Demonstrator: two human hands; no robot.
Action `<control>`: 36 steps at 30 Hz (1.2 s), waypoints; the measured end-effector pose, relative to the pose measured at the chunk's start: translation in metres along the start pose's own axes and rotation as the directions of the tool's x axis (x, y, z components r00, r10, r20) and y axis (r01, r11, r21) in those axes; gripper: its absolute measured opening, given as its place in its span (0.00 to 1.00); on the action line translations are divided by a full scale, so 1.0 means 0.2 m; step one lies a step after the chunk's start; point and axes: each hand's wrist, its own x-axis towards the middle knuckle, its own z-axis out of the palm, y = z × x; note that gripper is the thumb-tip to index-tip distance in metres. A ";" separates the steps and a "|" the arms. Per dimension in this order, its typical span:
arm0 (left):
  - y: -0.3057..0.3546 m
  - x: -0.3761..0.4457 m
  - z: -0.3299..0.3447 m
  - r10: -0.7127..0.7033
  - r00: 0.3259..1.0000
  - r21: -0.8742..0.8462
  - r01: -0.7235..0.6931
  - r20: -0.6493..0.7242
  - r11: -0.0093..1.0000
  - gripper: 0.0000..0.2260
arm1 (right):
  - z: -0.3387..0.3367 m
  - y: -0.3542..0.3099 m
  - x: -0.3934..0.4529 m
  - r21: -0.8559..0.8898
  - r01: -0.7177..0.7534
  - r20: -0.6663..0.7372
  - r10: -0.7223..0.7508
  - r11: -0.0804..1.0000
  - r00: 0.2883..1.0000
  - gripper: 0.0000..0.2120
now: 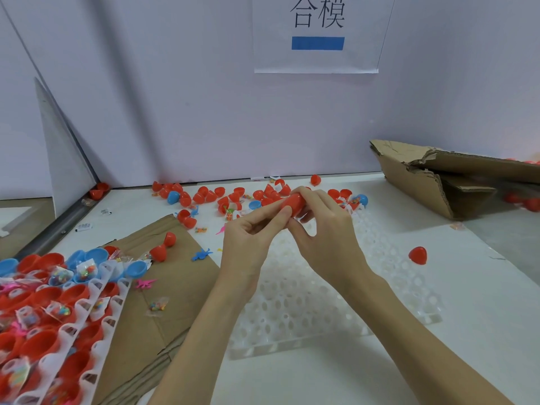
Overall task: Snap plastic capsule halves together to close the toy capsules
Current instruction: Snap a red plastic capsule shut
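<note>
Both hands meet above the middle of the desk (336,375), gripping one red capsule (293,203) between them. The left hand (248,235) pinches its near end with thumb and forefinger; the right hand (324,229) curls its fingers over the far end. The fingers cover most of the capsule, so the seam between its halves cannot be seen, nor whether the halves are fully joined.

Under the hands lies a clear plastic tray (306,317) of round sockets, so transparent that its edges and cells are hard to trace against the white desk. At the lower left, white trays (96,311) hold red and blue capsule halves with small bags of sweets and toys; this cluster is cut off by the picture's left and bottom edges and partly blurred. They rest on flat brown cardboard (163,317).

Loose red halves (204,195) and a few blue ones are scattered along the back of the desk by the wall, too small to tell open from closed. A single red piece (418,255) lies alone to the right. A torn cardboard box (438,176) sits at the far right, cut off by the edge, with blurred red shapes beside it. A paper sign (317,33) on the wall is cropped at the top.
</note>
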 end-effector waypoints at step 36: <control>-0.03 -0.04 0.10 0.261 0.952 0.265 -0.214 -0.161 0.940 0.11 | 0.05 -0.03 -0.05 0.075 -0.017 -0.014 0.018 0.997 1.000 0.20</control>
